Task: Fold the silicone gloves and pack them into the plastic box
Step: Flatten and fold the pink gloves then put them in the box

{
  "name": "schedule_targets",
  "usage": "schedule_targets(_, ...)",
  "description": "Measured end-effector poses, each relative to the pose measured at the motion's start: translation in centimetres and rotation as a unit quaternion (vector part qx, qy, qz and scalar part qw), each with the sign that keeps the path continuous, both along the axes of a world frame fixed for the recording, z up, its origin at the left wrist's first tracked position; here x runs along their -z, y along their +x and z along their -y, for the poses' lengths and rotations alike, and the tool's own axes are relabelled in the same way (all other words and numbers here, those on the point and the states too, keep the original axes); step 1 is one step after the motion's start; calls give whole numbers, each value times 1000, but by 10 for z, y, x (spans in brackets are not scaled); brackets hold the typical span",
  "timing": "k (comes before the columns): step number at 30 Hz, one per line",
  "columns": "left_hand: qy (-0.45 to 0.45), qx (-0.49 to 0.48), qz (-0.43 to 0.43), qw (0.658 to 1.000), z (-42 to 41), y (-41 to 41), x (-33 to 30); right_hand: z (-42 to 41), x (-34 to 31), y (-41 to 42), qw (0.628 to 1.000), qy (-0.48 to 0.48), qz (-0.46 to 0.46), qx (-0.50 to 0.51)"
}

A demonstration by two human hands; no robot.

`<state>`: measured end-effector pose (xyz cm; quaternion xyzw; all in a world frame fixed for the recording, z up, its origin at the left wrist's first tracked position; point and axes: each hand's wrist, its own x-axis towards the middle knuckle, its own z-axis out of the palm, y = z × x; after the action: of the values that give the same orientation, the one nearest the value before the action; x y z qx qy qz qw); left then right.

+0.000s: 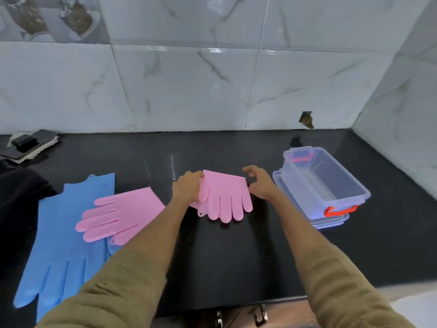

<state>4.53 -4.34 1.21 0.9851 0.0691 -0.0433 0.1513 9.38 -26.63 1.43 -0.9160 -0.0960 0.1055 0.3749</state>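
Nearest me, at the left edge of the black counter (212, 256), blue gloves (63, 233) lie flat, fingers pointing back toward me. A second pink glove (123, 213) rests partly on them, already doubled over.

Further out, at centre, is the pink glove (224, 197) I am folding, cuff tucked beneath, fingers toward me. My left hand (188, 187) pinches its left edge; that grip is closed on the silicone. My right hand (260, 183) hovers at the right edge, fingers loosely curled, holding nothing.

I judge the silicone light, floppy and springy (a fold may reopen), so gripping both layers at the crease seems safest.

Just right of it sits the clear plastic box (324, 183), open, red handles, nothing inside, resting on its lid (331, 222).
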Motion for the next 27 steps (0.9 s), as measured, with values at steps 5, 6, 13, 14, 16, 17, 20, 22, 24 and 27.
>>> schedule_targets(5,-29,137,9,990,-17,1,8,14,7,-13,988,-88,7,-125)
schedule_targets(6,-37,149,9,988,-19,-1,9,15,7,-13,988,-87,1,-130)
schedule_targets(13,-146,124,54,980,-12,-9,7,20,-12,-7,982,-54,-85,-161)
schedule_targets(14,-205,113,59,970,-9,-9,5,18,-14,-6,984,-28,-104,-141)
schedule_targets(16,-273,88,68,956,-2,-5,1,14,-14,-4,989,21,-118,-88)
schedule_targets(17,-281,73,67,955,0,-1,0,11,-13,-2,990,44,-123,-62)
schedule_targets(20,-276,14,61,959,7,13,-2,3,-8,1,981,132,-139,11)
schedule_targets(22,-333,-28,49,941,10,24,-1,-2,-4,3,968,199,-135,67)
schedule_targets(24,-366,-70,30,927,12,34,5,-6,1,9,966,205,-99,126)
schedule_targets(27,-361,-133,16,923,13,46,12,-15,6,18,967,174,-67,176)
